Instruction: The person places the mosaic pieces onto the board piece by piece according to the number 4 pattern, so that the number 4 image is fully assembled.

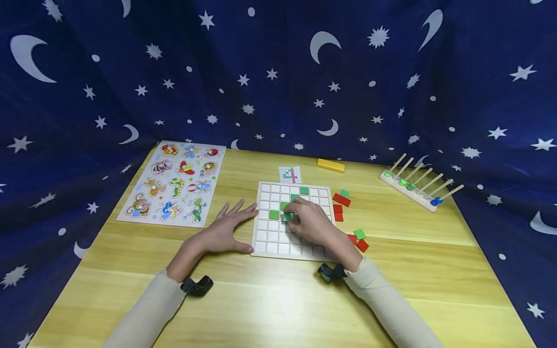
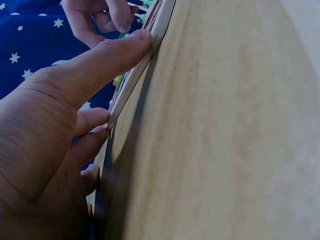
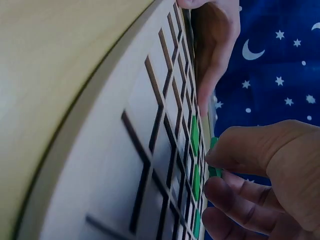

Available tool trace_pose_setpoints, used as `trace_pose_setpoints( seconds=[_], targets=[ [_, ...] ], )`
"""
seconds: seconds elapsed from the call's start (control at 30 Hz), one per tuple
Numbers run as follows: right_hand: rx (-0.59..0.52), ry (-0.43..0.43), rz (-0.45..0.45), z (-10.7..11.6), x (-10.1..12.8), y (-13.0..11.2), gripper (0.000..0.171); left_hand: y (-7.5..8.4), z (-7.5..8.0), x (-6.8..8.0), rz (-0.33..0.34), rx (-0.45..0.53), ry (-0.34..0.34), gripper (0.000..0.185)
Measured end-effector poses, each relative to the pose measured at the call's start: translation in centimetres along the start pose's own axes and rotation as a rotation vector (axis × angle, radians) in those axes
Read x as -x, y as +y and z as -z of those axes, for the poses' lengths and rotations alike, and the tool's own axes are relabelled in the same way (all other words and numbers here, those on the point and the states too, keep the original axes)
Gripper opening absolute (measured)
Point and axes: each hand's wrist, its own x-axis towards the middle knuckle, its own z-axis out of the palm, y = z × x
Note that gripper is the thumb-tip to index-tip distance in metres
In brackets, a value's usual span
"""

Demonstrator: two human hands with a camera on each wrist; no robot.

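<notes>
Before you lies a pale yellow wood-grained worktop (image 1: 270, 304), and dark blue cloth (image 1: 287, 43) printed with white moons and stars rises behind it and along both sides. Your left hand (image 1: 226, 229) is spread, touching the left edge of a pale square wooden grid board (image 1: 272, 236); your right hand (image 1: 310, 220) pinches a green square tile (image 1: 288, 217) over the board's middle. Flat red square tiles (image 1: 341, 199) lie near its right edge.

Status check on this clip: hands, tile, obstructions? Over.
Right hand pinches green tile above grid board. Left hand touches board's left edge. Right hand hides part of board in head view; loose red tiles lie beside board's right edge.
</notes>
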Motion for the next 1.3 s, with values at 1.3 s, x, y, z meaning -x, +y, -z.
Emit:
trace_pose_setpoints(
  seconds=[1.3],
  targets=[
    [-0.046, -0.078, 0.016, -2.2, -0.6, -2.1, 0.018, 0.0, -0.2, -0.2, -0.009, -0.009, 0.005, 0.100]
  ],
)
